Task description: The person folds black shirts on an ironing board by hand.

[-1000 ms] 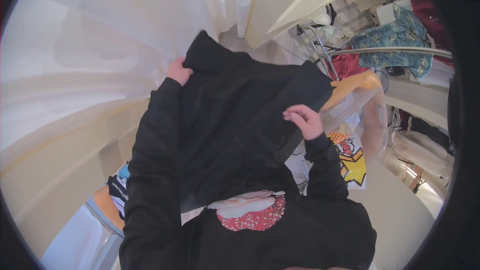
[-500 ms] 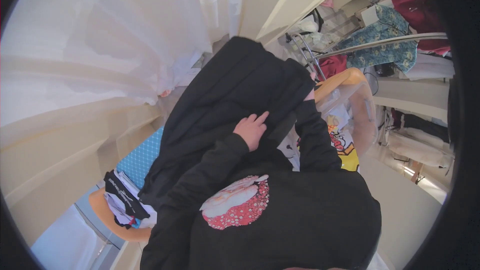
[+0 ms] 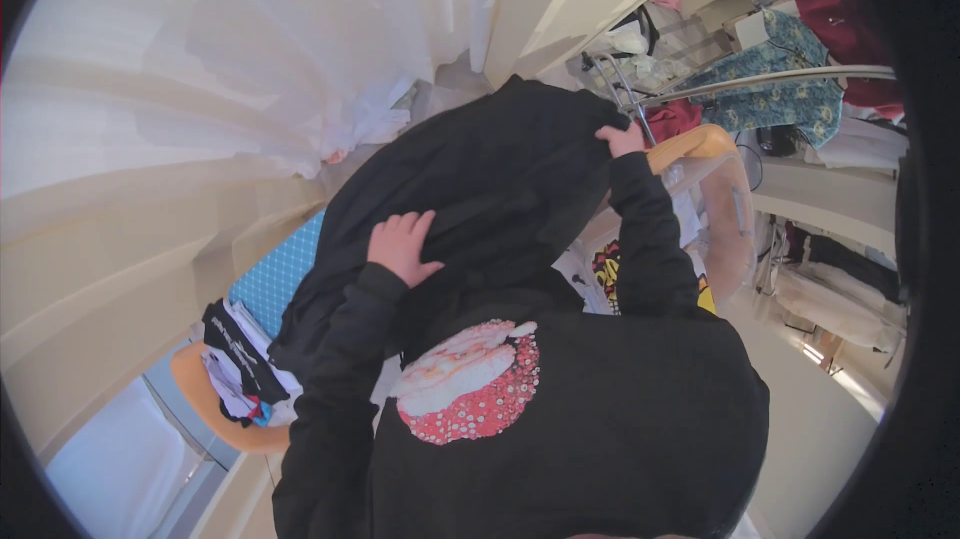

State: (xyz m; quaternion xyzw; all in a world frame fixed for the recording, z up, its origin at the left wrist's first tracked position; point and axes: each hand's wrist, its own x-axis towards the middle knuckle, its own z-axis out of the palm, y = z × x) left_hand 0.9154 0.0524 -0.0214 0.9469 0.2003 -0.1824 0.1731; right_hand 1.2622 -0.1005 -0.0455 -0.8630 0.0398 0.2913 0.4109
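Note:
A large black cloth [image 3: 470,169] is spread out in front of me over a surface with a blue patterned cover [image 3: 280,274]. My left hand [image 3: 402,247] lies flat on the cloth near its middle left, with fingers apart. At the cloth's upper right edge, my right hand [image 3: 622,139] is closed on the fabric, with its fingers bent over the rim. The cloth hides most of the surface beneath it.
Folded clothes [image 3: 240,364] lie on the blue cover's left end. To the right stands a clear-walled container [image 3: 728,209] with printed items. White curtains [image 3: 230,59] hang at the left. Garments [image 3: 770,89] hang by a rail [image 3: 780,80] at the upper right.
My left hand has moved left across the cloth. My right hand, mostly hidden before, now shows at the upper right edge. The cloth's upper part has shifted and its outline is rounder.

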